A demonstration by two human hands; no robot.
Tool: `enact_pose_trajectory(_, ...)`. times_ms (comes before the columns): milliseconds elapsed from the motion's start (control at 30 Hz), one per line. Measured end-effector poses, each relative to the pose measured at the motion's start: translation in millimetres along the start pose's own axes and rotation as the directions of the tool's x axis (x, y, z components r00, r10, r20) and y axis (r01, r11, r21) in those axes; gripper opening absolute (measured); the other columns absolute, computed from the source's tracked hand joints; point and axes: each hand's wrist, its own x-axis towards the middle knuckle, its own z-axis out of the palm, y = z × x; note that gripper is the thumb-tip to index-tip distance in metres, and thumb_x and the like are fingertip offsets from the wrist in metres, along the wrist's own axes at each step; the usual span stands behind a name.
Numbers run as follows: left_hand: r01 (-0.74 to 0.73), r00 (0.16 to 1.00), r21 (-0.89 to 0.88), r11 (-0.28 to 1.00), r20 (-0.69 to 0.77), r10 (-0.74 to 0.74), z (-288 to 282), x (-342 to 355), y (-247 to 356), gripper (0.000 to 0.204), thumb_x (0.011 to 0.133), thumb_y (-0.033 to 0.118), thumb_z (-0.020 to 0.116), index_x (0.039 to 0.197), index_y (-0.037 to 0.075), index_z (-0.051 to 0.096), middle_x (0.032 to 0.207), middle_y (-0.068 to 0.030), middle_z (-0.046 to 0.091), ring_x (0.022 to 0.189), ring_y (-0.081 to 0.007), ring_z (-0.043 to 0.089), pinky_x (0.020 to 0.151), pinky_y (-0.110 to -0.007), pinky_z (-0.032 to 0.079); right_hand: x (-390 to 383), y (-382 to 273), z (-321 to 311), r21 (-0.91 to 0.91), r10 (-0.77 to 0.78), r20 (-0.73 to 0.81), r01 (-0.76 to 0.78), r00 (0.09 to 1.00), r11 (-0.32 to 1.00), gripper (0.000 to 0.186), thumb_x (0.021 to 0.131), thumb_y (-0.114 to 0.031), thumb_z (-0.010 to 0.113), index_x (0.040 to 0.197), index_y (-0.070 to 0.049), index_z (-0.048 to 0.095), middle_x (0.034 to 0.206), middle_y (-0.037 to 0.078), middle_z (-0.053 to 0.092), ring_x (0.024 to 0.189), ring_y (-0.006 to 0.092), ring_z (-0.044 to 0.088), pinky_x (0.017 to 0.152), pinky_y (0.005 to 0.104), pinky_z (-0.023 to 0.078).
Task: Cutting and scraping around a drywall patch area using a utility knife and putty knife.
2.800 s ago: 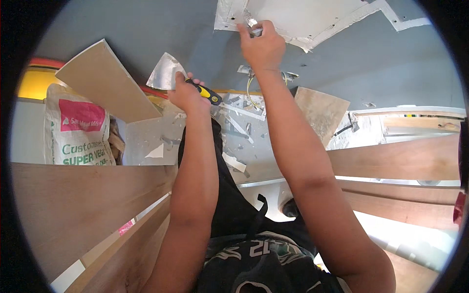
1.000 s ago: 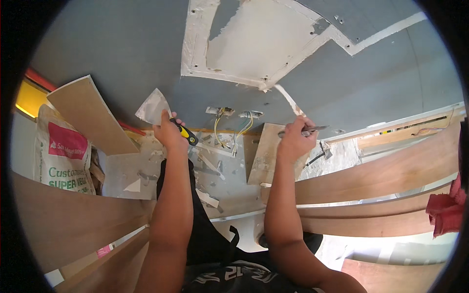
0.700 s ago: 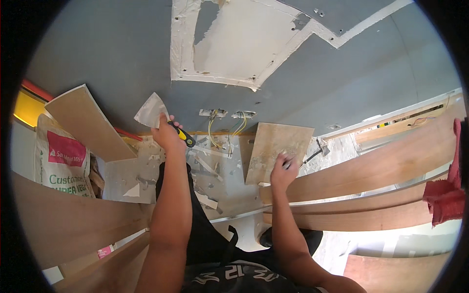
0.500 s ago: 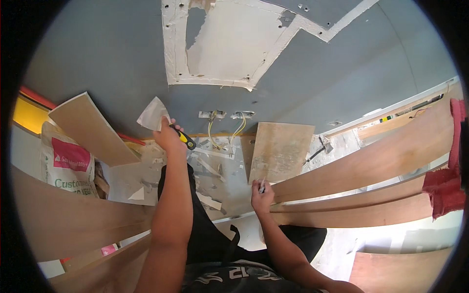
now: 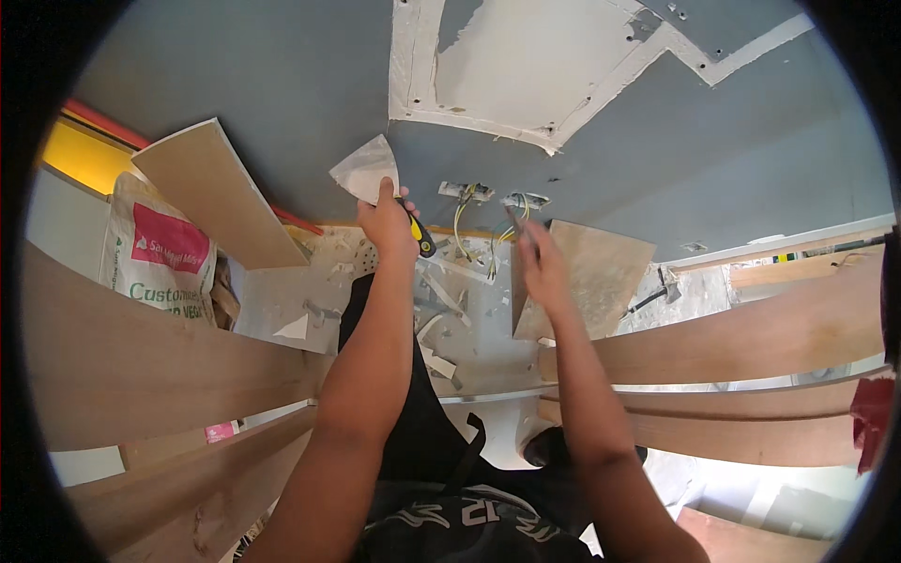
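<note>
My left hand (image 5: 385, 228) is closed round a wide putty knife (image 5: 369, 169). Its whitish, fan-shaped blade is up in front of the grey wall, and the black and yellow handle (image 5: 422, 235) sticks out below my fingers. My right hand (image 5: 542, 267) is raised close to the wall, fingers closed on a thin, narrow tool (image 5: 512, 219) blurred by motion; its exact kind does not show. The tool's tip is in front of loose wires (image 5: 460, 223) hanging from two wall openings. Above is a whitish patch with a plastered border (image 5: 474, 129).
A board (image 5: 601, 281) leans on the wall behind my right hand, with a hammer (image 5: 654, 296) beside it. Curved wooden planks (image 5: 732, 352) flank me on both sides. Another board (image 5: 221, 197) and a printed sack (image 5: 169, 258) stand left. Scraps (image 5: 293, 327) litter the floor.
My right hand has risen from beside the planks to the wires by the wall, carrying the thin tool. The view has shifted left; my left hand still holds the putty knife.
</note>
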Motion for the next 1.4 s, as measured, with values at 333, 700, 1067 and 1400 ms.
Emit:
enact_pose_trajectory(333, 0.028, 1.000, -0.028, 0.999, -0.011, -0.028, -2, 6, 2, 0.017, 0.098, 0.018, 0.063, 0.106, 0.008, 0.053, 0.082, -0.0081, 0.064, 0.059, -0.0169, 0.055, 0.051, -0.033, 0.047, 116, -31, 64, -0.006, 0.091, -0.221, -0.095, 0.971, 0.995, 0.029, 0.101, -0.033, 0.062, 0.101, -0.005, 0.061, 0.080, 0.019, 0.067, 0.072, 0.0417, 0.065, 0.067, 0.0480, 0.051)
enact_pose_trajectory(700, 0.007, 0.999, -0.053, 0.999, -0.037, -0.009, -17, 21, 11, 0.022, 0.098, 0.018, 0.063, 0.106, 0.006, 0.046, 0.082, -0.0095, 0.063, 0.058, -0.0170, 0.055, 0.050, -0.033, 0.048, 124, -28, 109, 0.039, 0.055, -0.381, -0.044, 0.923, 0.998, 0.027, 0.100, -0.028, 0.063, 0.098, -0.001, 0.061, 0.080, 0.019, 0.067, 0.073, 0.0412, 0.066, 0.066, 0.0475, 0.051)
enact_pose_trajectory(1067, -0.047, 0.996, -0.145, 0.988, -0.079, 0.035, -34, 31, 30, 0.018, 0.099, 0.018, 0.062, 0.104, 0.007, 0.048, 0.080, -0.0084, 0.062, 0.059, -0.0166, 0.055, 0.052, -0.033, 0.048, 123, -26, 139, 0.188, 0.258, -0.431, -0.194, 0.864, 0.963, 0.027, 0.101, -0.031, 0.062, 0.094, -0.005, 0.062, 0.073, 0.016, 0.066, 0.064, 0.0378, 0.067, 0.061, 0.0433, 0.052)
enact_pose_trajectory(1400, -0.212, 0.970, -0.211, 0.954, -0.166, 0.179, -31, 28, 45, 0.018, 0.103, 0.023, 0.058, 0.101, 0.007, 0.050, 0.084, -0.0066, 0.061, 0.060, -0.0153, 0.052, 0.055, -0.033, 0.047, 127, -58, 174, 0.430, 0.452, -0.408, -0.271, 0.793, 0.862, 0.036, 0.104, -0.037, 0.057, 0.092, -0.003, 0.058, 0.068, 0.009, 0.065, 0.060, 0.0252, 0.066, 0.059, 0.0386, 0.051)
